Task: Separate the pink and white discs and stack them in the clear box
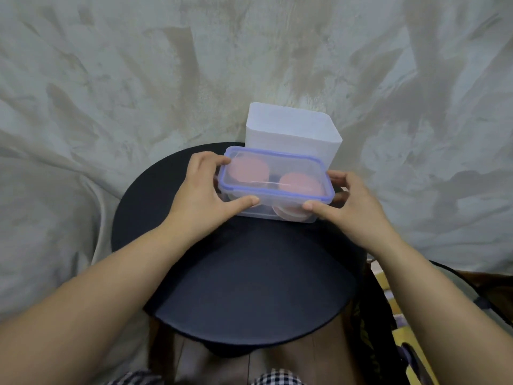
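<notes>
1. while the clear box [263, 211] sits on the far part of the round black table [249, 273], its blue-rimmed lid [288, 164] lies on top.
2. two pink discs [248, 168] show inside, side by side.
3. left hand [198, 190] grips the box's left end, fingers curled.
4. right hand [358, 207] grips the right end likewise.
5. a white container [294, 134] stands just behind.
</notes>
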The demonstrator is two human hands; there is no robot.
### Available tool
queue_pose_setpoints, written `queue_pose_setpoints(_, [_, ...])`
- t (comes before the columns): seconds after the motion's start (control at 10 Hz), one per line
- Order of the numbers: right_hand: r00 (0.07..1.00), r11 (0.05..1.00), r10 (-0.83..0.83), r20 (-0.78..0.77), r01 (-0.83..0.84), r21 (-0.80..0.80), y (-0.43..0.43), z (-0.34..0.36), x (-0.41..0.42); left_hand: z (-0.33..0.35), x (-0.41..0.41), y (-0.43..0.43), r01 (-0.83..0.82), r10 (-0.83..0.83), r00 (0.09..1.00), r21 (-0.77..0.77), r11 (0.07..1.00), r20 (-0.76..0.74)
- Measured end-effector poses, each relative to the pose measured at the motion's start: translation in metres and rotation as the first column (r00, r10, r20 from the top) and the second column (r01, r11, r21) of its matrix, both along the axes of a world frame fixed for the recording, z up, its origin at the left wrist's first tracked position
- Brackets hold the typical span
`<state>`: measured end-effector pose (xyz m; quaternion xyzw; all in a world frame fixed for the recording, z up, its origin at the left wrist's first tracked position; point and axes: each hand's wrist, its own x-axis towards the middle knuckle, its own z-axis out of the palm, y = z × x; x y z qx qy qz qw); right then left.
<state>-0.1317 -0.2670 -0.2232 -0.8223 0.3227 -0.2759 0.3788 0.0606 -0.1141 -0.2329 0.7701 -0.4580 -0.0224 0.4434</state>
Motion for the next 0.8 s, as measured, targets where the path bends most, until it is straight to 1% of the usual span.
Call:
queue_pose_setpoints(0.1, [1.0, 0.999, 0.009, -0.018, -0.01, -0.032, -0.002, 0.0, 0.0, -0.001, 0.004, -0.001, 0.016, -0.016, 0.999, -0.013, 1.0, 0.043])
queue_pose_setpoints(0.2, [0.994, 0.998, 0.016, -0.105, -0.023, -0.065, 0.0, 0.005, 0.001, 0.002, 0.005, -0.001, 0.044, -0.046, 0.996, 0.029, 0.999, 0.08])
queue_pose_setpoints(0.3, [0.965, 0.996, 0.034, -0.26, -0.053, -0.066, 0.0, 0.014, -0.001, 0.008, 0.005, 0.001, 0.074, -0.082, 0.992, 0.077, 0.994, 0.099])
queue_pose_setpoints(0.4, [0.904, 0.995, 0.053, -0.424, -0.083, -0.052, -0.001, 0.032, -0.002, 0.016, 0.004, 0.003, 0.069, -0.086, 0.99, 0.153, 0.986, 0.108])
queue_pose_setpoints(0.5, [0.825, 0.994, 0.058, -0.563, -0.101, -0.047, -0.001, 0.046, 0.003, 0.027, 0.002, 0.005, 0.067, -0.102, 0.987, 0.26, 0.963, 0.121])
queue_pose_setpoints(0.6, [0.756, 0.993, 0.085, -0.649, -0.12, -0.01, 0.0, 0.06, 0.008, 0.041, -0.003, 0.003, 0.04, -0.099, 0.987, 0.395, 0.918, 0.13])
queue_pose_setpoints(0.7, [0.674, 0.988, 0.142, -0.725, -0.137, 0.066, 0.001, 0.075, 0.013, 0.065, -0.006, -0.001, 0.046, -0.087, 0.996, 0.61, 0.791, 0.037])
queue_pose_setpoints(0.8, [0.59, 0.969, 0.245, -0.769, -0.135, 0.205, -0.003, 0.101, 0.017, 0.1, 0.002, -0.008, 0.153, -0.092, 0.988, 0.748, 0.646, -0.123])
